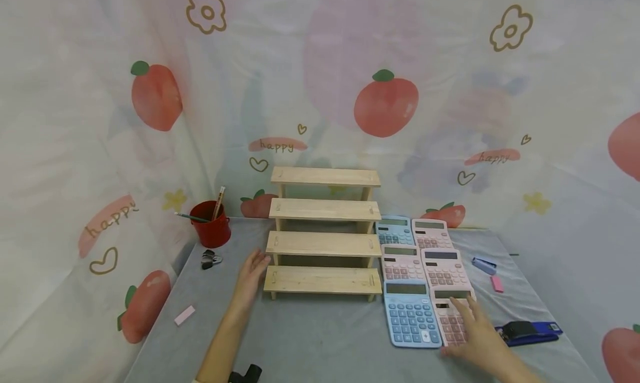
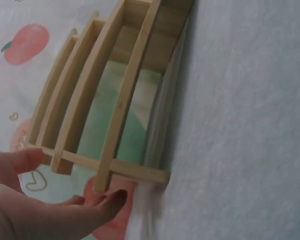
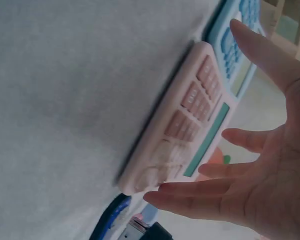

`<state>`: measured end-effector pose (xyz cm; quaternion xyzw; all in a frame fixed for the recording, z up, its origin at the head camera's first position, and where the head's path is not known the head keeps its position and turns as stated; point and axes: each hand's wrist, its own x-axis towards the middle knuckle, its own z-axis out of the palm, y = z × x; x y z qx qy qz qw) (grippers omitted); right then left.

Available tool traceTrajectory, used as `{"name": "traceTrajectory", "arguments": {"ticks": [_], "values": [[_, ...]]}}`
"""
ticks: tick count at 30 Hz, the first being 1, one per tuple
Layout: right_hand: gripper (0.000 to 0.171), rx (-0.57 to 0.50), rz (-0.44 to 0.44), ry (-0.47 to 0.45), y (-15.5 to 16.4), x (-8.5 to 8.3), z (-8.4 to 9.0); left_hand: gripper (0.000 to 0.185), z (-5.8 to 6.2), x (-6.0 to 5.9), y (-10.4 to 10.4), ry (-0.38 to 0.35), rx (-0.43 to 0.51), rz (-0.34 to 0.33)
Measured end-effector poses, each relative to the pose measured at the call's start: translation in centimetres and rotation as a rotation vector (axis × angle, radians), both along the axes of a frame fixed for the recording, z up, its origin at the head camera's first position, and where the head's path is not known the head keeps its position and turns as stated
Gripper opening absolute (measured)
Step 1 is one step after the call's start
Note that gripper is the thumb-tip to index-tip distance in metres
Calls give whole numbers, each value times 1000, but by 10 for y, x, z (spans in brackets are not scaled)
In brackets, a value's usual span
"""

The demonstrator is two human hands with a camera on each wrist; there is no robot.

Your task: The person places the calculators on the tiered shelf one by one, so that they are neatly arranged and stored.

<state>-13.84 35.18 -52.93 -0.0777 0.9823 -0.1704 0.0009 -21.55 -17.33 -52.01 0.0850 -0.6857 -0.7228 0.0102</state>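
A four-tier... wooden stepped stand (image 1: pixel 322 244) stands on the grey cloth against the backdrop. Beside its left end is my left hand (image 1: pixel 250 280), fingertips right at the lower steps' edge; in the left wrist view the thumb and fingers (image 2: pixel 112 202) spread around that end without gripping. Several pink and blue calculators lie in two columns to the right of the stand. Over the nearest pink calculator (image 1: pixel 452 322) hovers my right hand (image 1: pixel 475 338), fingers spread. The right wrist view shows this pink calculator (image 3: pixel 190 125) next to a blue calculator (image 3: pixel 235 45), with nothing gripped.
At the far left stands a red bucket (image 1: pixel 214 234) with pencils, near black clips (image 1: pixel 211 259) and a pale pink eraser (image 1: pixel 185 315). Right of the calculators lie a blue stapler (image 1: pixel 535 333), a pink eraser (image 1: pixel 496 284) and a small blue object (image 1: pixel 484 265).
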Motion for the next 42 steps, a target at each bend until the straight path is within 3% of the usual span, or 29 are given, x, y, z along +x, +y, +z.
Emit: {"name": "traceTrajectory", "arguments": {"ticks": [5, 12, 16, 22, 30, 42], "values": [[131, 11, -37, -13, -1, -4, -6, 68, -13, 2, 1, 38, 116, 4], [137, 2, -92, -13, 1, -8, -11, 74, -23, 4, 0, 57, 232, 40], [135, -19, -98, -7, 3, -8, -10, 73, -25, 3, 0, 44, 250, 38], [130, -26, -113, 34, 0, -5, 5, 69, -29, 2, -3, 35, 275, 16], [123, -41, -94, 141, -16, -6, 40, 67, -30, 2, -7, 15, 260, 29], [121, -119, 8, 157, -88, -38, 132, 67, -29, 2, -7, 18, 274, 23]]}}
